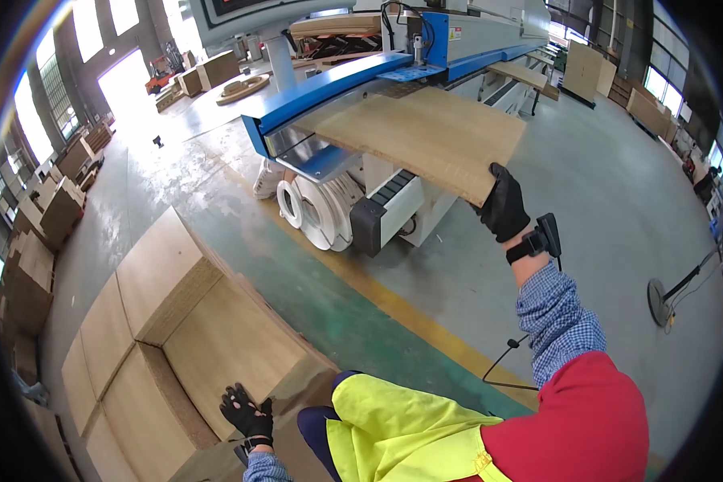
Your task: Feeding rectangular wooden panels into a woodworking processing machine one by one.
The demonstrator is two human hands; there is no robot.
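My right hand [506, 205], in a black glove, grips the near right corner of a wooden board [438, 132]. The board's far left part lies on the blue-edged bed of a large woodworking machine [329, 84], and its right part sticks out past the machine. At the lower left, my left hand [247, 414], in a black glove with holes in it, lies with fingers spread on a board [225, 345] in a stack. Beside that board rise several taller stacks of similar panels [157, 281].
White coils of strip [321, 213] stand under the machine's near end, next to a black-ended box [377, 217]. A round-based stand [659, 301] is on the floor at right. More panel stacks [52, 209] line the left side. A yellow line [394, 309] crosses the floor.
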